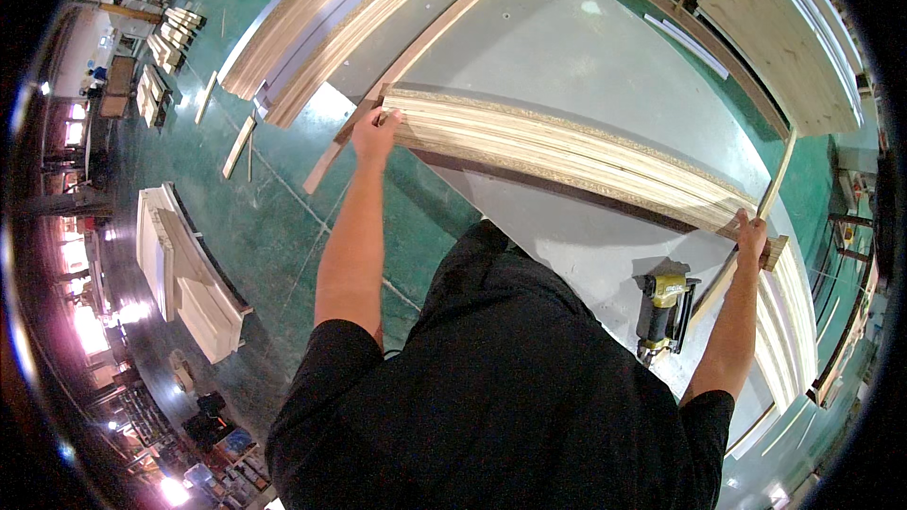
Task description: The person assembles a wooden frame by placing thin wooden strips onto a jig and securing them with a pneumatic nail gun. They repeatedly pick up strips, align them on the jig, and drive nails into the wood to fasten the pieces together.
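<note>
A bundle of long, pale wooden boards (557, 153) lies crosswise in front of me, stacked edge to edge. My left hand (375, 135) is closed round its left end, thumb on top. At the far right end my right hand (751, 234) grips the same bundle, some of its fingers hidden beneath the wood. Under the boards is a grey worktable (586, 66). A nail gun (664, 307) with a yellow and black body rests on the table just left of my right forearm. Thin wooden battens (444, 24) run under the bundle near both ends.
Further stacks of strips stand at the upper left (321, 28) and on the right (792, 312). A broad wooden panel (779, 38) sits at the upper right. Pale panels (194, 274) and loose offcuts (239, 146) lie on the green floor (274, 217) to my left.
</note>
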`<state>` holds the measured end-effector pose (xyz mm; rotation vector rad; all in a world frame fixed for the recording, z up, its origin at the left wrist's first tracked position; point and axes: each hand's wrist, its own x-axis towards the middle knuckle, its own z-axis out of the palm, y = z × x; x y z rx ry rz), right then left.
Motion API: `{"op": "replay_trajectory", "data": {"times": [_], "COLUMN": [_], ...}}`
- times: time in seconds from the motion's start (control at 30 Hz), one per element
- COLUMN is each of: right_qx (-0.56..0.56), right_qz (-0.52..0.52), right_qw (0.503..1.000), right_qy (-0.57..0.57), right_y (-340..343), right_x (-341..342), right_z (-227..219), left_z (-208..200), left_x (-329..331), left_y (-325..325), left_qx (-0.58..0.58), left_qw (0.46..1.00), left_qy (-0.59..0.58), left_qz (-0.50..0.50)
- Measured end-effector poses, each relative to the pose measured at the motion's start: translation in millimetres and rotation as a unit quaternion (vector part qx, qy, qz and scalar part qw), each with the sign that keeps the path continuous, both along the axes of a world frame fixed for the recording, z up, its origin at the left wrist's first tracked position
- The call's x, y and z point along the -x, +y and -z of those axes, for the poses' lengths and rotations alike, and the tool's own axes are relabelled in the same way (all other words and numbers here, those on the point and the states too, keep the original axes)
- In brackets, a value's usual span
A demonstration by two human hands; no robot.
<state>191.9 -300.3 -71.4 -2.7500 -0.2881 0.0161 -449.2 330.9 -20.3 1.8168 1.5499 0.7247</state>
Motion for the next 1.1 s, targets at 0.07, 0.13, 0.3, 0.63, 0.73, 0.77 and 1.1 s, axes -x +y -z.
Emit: {"op": "replay_trajectory", "data": {"times": [0.07, 0.13, 0.3, 0.63, 0.73, 0.77, 1.1], "right_qx": [0.01, 0.0, 0.047, 0.035, 0.077, 0.104, 0.067], "right_qz": [0.021, -0.005, -0.015, -0.015, -0.029, -0.027, -0.039], "right_qw": [0.999, 0.996, 0.989, 0.984, 0.988, 0.986, 0.993], "right_qy": [0.041, 0.091, 0.141, 0.176, 0.13, 0.127, 0.085], "right_y": [-16.2, 18.2, 6.4, 6.4, 5.3, 4.2, 0.6], "right_x": [-7.4, 3.7, 3.2, -4.7, -15.1, -19.7, -15.3], "right_z": [-9.4, -10.0, -29.7, -28.7, -25.3, -25.3, -28.6], "left_z": [9.9, 27.1, -1.5, -12.9, -5.1, -1.3, -8.5], "left_x": [-2.1, 44.1, 24.8, 23.1, 34.3, 35.1, 23.3], "left_y": [6.5, 23.5, 18.5, 24.9, 40.6, 43.0, 53.5], "left_qx": [0.02, 0.008, 0.127, 0.188, 0.205, 0.198, 0.233], "left_qw": [0.999, 0.996, 0.988, 0.976, 0.975, 0.975, 0.97], "left_qy": [-0.046, -0.087, -0.093, -0.108, -0.083, -0.097, -0.042], "left_qz": [0.012, -0.006, -0.003, -0.01, 0.027, 0.031, 0.047]}}
